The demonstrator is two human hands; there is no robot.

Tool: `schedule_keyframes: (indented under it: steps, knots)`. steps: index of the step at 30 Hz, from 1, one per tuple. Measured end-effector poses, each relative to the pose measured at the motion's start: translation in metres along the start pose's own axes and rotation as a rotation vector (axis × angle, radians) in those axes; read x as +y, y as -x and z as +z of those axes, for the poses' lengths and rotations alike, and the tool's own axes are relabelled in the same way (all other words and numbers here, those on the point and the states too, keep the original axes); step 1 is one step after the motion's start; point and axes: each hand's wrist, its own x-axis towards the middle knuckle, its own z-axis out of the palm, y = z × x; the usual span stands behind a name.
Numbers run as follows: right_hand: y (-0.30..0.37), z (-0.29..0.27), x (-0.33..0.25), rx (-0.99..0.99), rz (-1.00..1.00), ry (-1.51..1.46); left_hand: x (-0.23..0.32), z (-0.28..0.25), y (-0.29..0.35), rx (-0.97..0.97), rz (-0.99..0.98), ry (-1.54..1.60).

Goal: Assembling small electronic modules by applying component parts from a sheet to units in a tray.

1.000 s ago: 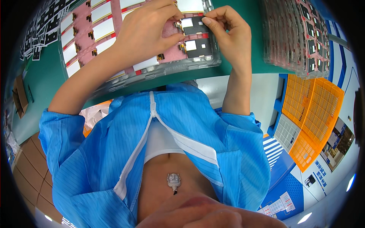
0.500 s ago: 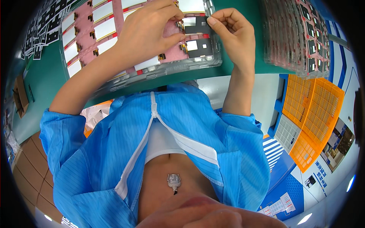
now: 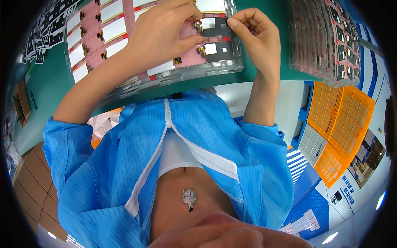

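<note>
My left hand [image 3: 163, 35] reaches over a clear plastic tray [image 3: 198, 72] with pink lining. Its thumb and forefinger are apart, at opposite edges of a small white flat panel [image 3: 208, 23] near the connector end. A black sheet [image 3: 219, 27] with a small square cutout covers that panel's right part. My right hand [image 3: 260, 41] is closed in a pinch at the sheet's upper right corner, its other fingers curled. Just below lies another panel with a black sheet [image 3: 223, 52] on it. Several white panels [image 3: 114, 29] with ribbon connectors sit in rows, partly hidden by my left hand.
A tall stack of clear trays [image 3: 318, 45] holding black-covered panels stands at the right on the green table [image 3: 264, 74]. Many black cut-out sheets [image 3: 45, 33] lie at the far left. Orange crates [image 3: 343, 124] are beyond the table's right side, and a cardboard box [image 3: 21, 103] is at left.
Both hands keep nearly the same places. My right hand has shifted very slightly right, still pinching at the sheet's corner. The trays appear a few pixels over.
</note>
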Motion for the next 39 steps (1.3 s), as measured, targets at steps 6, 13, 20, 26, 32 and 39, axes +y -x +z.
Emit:
schedule_keyframes:
  steps: [6,13,20,26,32,39]
  knots:
    - [-0.001,0.001,-0.001,-0.006,-0.012,0.018,-0.001,0.000,0.000,0.006,0.012,-0.010]
    - [-0.001,0.001,0.001,-0.010,-0.022,0.011,0.000,-0.001,0.000,-0.006,-0.002,0.001]
    - [-0.001,0.000,0.001,-0.012,-0.030,0.029,0.001,-0.001,0.000,-0.006,-0.005,-0.003]
    - [-0.002,0.000,0.001,-0.020,-0.030,0.035,0.000,0.000,-0.001,0.005,0.003,0.001]
    - [-0.002,0.000,0.002,-0.016,-0.053,0.048,0.000,0.000,-0.002,-0.001,0.012,0.000]
    - [0.001,0.015,-0.024,0.034,0.086,0.032,-0.002,0.001,-0.001,0.009,0.017,0.003]
